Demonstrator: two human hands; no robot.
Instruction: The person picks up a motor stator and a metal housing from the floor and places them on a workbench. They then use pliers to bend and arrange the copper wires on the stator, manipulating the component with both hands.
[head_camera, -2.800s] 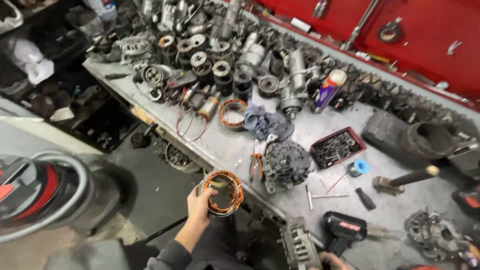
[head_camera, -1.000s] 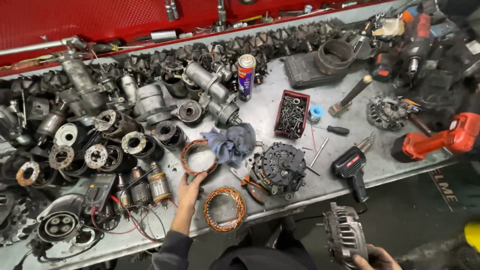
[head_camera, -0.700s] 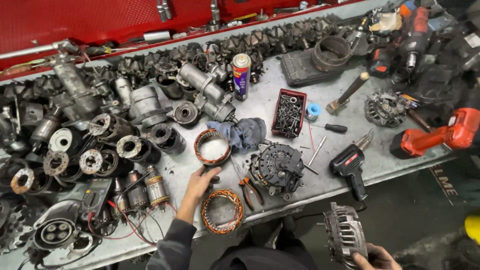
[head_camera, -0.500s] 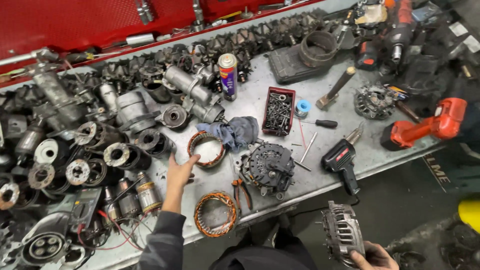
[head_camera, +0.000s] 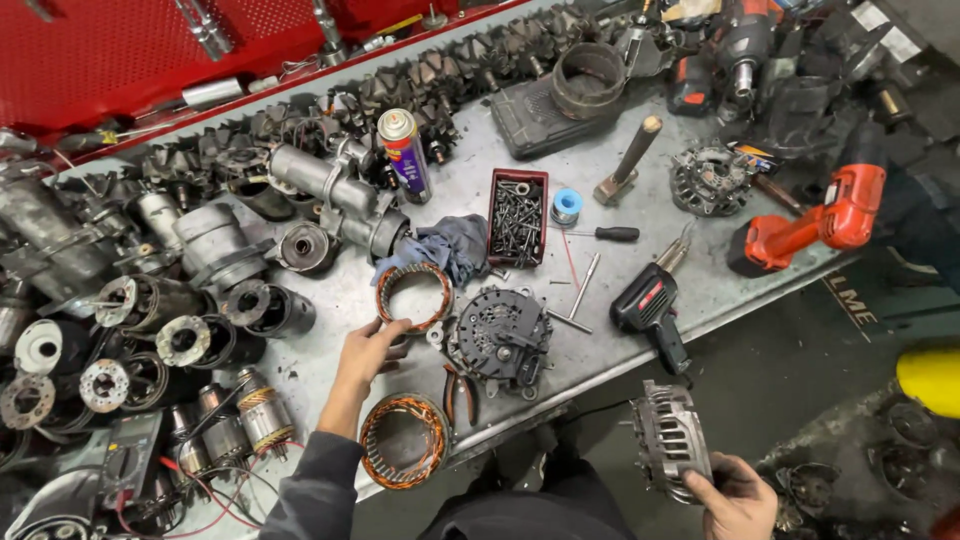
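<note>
Head view, looking straight down on a cluttered metal desk (head_camera: 640, 150): I see my left hand (head_camera: 368, 350) stretched forward with its fingers loosely curled on the near rim of a copper-wound stator ring (head_camera: 413, 297), which lies flat on the desk. The fingertips touch the rim at its lower left edge; I cannot tell whether they have closed round the ring or only rest against it. The ring sits against a crumpled blue-grey rag (head_camera: 447, 247) on its far side, so the near rim is the only free side to reach.

A second stator ring (head_camera: 402, 440), also flat, lies closer to me at the desk's front edge, just beside my left forearm and apart from the hand. Between the two rings and to their right lies a dark alternator body (head_camera: 503, 335), with red-handled pliers (head_camera: 458, 388) just below it.

My right hand (head_camera: 738, 497) hangs off the desk, down over the floor, gripping a silver alternator housing (head_camera: 672, 438) by its lower edge, fingers wrapped round the casing. Held low and away, it stays clear of the crowded surface.

Further back I see a red tray of screws (head_camera: 517, 215), a spray can (head_camera: 404, 152) standing upright, a black heat gun (head_camera: 650, 308) and a red power drill (head_camera: 815, 225) near the right edge.
</note>
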